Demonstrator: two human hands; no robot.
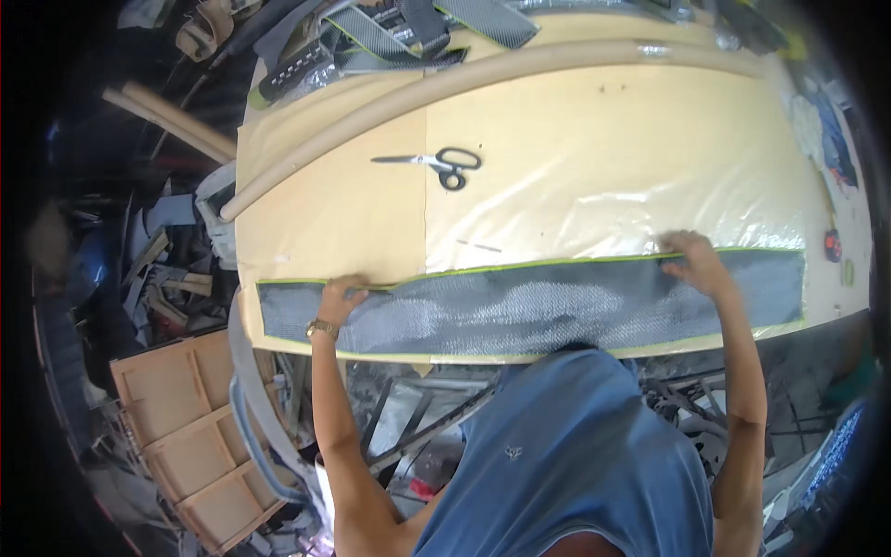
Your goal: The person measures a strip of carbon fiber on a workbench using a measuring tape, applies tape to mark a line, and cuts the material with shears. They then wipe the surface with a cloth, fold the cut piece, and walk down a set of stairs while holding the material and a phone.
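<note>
A long strip of dark grey woven carbon-fibre cloth (529, 308) with bright yellow-green edging lies across the near side of the table. Toward its left end, my left hand (345, 295) is closed on the far edge, with a watch on that wrist. The same edge is gripped by my right hand (691, 262) toward the right end, its fingers bent over the border. Between my hands the cloth stretches nearly flat, with a slight ripple beside my left hand. Black-handled scissors (445, 165) rest farther back on the table, their blades partly spread and pointing left.
A long cardboard tube (483, 79) spans the far side of the pale table (325, 204). Behind it lie more dark woven strips (380, 37). A small red tool (832, 245) is near the right edge. A wooden frame panel (190, 422) and scraps fill the floor at left.
</note>
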